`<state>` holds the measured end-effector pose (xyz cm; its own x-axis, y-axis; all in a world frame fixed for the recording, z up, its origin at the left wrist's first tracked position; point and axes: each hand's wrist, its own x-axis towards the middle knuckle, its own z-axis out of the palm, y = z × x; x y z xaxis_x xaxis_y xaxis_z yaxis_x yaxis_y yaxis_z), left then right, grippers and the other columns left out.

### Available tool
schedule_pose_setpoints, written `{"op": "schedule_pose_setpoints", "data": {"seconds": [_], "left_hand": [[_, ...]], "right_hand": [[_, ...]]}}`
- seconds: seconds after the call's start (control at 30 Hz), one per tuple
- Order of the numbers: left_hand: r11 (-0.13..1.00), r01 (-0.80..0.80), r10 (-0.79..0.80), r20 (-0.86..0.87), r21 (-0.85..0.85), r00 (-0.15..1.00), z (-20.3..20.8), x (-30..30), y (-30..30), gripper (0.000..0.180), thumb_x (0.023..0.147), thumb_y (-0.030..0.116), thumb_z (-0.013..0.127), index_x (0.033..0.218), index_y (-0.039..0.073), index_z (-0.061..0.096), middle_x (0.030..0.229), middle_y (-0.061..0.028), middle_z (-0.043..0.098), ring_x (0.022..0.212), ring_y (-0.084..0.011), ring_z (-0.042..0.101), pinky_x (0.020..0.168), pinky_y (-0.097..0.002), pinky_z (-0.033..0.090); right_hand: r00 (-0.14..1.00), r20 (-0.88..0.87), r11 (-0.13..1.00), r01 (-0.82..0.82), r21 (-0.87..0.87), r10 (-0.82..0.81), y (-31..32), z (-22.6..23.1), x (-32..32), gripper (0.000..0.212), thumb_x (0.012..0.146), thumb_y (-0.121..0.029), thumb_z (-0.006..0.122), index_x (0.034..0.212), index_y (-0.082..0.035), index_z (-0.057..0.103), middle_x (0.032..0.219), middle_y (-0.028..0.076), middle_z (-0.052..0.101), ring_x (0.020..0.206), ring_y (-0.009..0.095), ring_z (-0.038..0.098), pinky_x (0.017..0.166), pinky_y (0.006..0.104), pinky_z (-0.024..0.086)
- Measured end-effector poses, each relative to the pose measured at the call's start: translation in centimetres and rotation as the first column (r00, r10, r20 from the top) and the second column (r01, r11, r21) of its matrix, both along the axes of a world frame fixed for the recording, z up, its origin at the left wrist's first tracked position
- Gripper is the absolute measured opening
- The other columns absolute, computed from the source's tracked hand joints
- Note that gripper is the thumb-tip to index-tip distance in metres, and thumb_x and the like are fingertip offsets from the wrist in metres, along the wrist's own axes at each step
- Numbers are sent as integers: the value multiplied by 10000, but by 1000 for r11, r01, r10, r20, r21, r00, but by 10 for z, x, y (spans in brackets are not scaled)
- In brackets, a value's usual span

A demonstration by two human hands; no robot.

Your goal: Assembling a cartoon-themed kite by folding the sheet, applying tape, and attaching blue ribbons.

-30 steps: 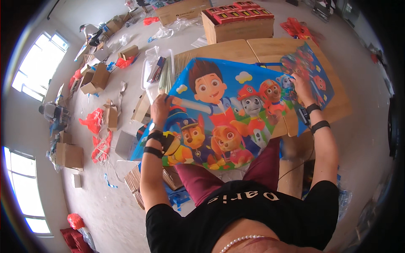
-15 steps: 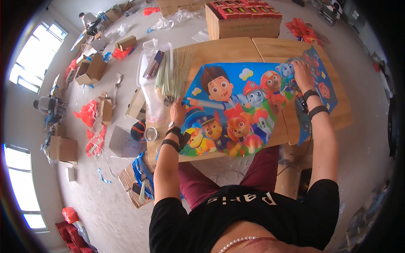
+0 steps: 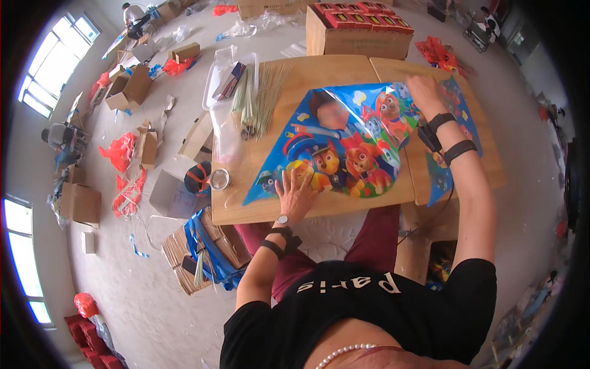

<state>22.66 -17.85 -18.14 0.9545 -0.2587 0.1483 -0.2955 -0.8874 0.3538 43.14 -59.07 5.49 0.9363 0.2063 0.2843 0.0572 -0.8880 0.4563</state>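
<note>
Rests spread, ungrasping left hand [image 3: 295,199] on printed sheet [image 3: 353,150] by front edge of table [image 3: 326,71], and curls right hand [image 3: 424,93] nearer the far edge, with grip impossible to tell.

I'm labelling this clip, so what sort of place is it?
It looks like a workshop or packing room: a wooden table holds a colourful printed sheet and thin pale sticks, and cardboard boxes stand about the floor.

A glossy blue cartoon-printed sheet [image 3: 351,146] lies across the table [image 3: 329,71].
</note>
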Motion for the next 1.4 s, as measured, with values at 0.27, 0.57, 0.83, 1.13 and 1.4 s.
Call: {"op": "schedule_pose_setpoints", "data": {"seconds": [0.27,0.57,0.83,1.13,1.4], "left_hand": [[997,-33,34,18,-64,999,-12,-4,17,607,946,449,633,1495,222,507,1625,-196,323,1539,-440,161,1195,-672,102],[987,-25,45,124,-158,991,11,-45,22,608,964,344,627,1492,80,483,1592,-187,385,1532,-373,234,1209,-596,154],[965,243,-237,71,-96,969,-5,-53,-31,618,954,332,627,1519,142,461,1633,-87,354,1552,-280,224,1215,-582,162],[978,189,-181,93,-82,979,-28,-63,-23,576,899,313,663,1434,141,540,1568,-104,431,1515,-294,298,1188,-601,197],[832,-555,539,217,16,814,6,-8,116,451,923,297,660,1319,91,594,1401,-140,537,1333,-361,440,1100,-576,300]], "right_hand": [[776,-582,717,260,646,243,99,12,-58,223,976,-141,567,1039,54,656,931,202,724,781,275,768,625,371,606],[748,-431,-492,660,568,505,156,-130,-187,276,1055,-195,517,1246,-6,579,1122,135,720,914,264,754,719,340,607],[858,-484,95,475,875,172,141,-272,-205,208,1008,-194,599,1108,-14,619,975,144,729,796,316,715,707,413,554],[961,-59,783,-185,594,271,183,-227,-212,560,976,-310,631,1489,-149,476,1561,190,399,1424,390,388,1133,591,323],[964,-202,844,-41,534,174,171,-268,-210,692,1003,-484,539,1613,-255,307,1671,156,248,1554,375,170,1220,624,108]]}}
